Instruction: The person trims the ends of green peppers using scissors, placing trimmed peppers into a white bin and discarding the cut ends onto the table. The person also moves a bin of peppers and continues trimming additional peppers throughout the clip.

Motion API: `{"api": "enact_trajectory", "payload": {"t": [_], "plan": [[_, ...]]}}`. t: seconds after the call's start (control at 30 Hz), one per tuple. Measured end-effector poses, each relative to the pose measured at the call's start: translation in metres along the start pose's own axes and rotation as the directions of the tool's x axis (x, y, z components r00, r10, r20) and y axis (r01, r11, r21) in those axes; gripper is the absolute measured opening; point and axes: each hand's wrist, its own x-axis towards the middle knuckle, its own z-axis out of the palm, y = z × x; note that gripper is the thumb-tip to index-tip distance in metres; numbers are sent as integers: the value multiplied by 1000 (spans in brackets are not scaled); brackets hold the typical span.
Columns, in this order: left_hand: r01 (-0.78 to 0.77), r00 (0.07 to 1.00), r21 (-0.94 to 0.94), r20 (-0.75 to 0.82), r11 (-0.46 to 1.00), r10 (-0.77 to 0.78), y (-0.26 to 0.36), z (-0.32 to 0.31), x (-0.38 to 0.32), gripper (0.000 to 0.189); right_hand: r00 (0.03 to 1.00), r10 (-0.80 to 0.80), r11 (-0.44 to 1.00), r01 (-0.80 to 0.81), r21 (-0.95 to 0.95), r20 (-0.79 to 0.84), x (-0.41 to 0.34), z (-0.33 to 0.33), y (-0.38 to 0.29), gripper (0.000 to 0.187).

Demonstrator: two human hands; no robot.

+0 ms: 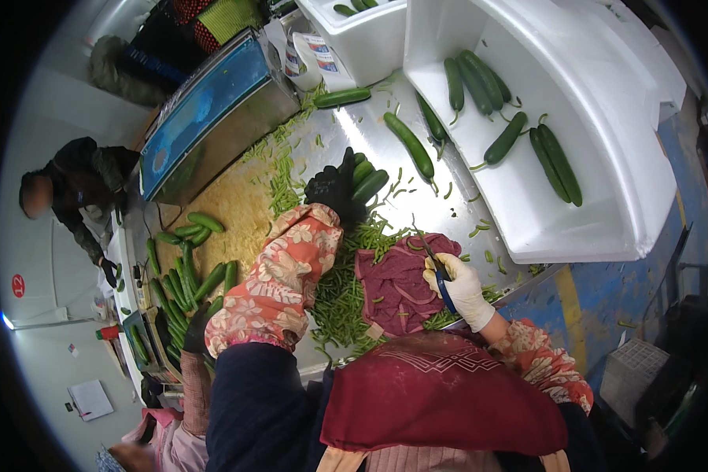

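My left hand, in a black glove, holds a few green cucumbers over the metal table. In a pale glove, my right hand grips scissors with dark blue handles, their blades pointing away from me. Beneath that hand lies a crumpled maroon cloth. A heap of small green stem pieces spreads between my arms and around the cloth. Beyond my left hand, two loose cucumbers rest on the metal.
A white foam box with several cucumbers stands tilted at right; another foam box is behind. A blue-topped metal unit borders the left. A co-worker's gloved hand is beside piled cucumbers. Another person stands farther left.
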Motion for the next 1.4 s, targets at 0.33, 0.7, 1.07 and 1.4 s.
{"api": "enact_trajectory", "payload": {"t": [0.33,0.7,1.07,1.4], "plan": [[-306,801,-146,-574,941,171,38,-20,-81,113,987,-163,984,163,73,-18,-12,3,-75,26],[-441,844,-284,-453,851,286,95,-39,-126,109,954,-136,944,43,326,266,-16,33,-139,41],[-539,769,-318,-563,780,301,97,-25,-139,112,899,-199,904,14,428,391,-21,25,-123,37],[-449,852,-346,-445,824,277,106,-39,-144,113,903,-176,899,-14,437,391,-19,21,-117,37]]}}
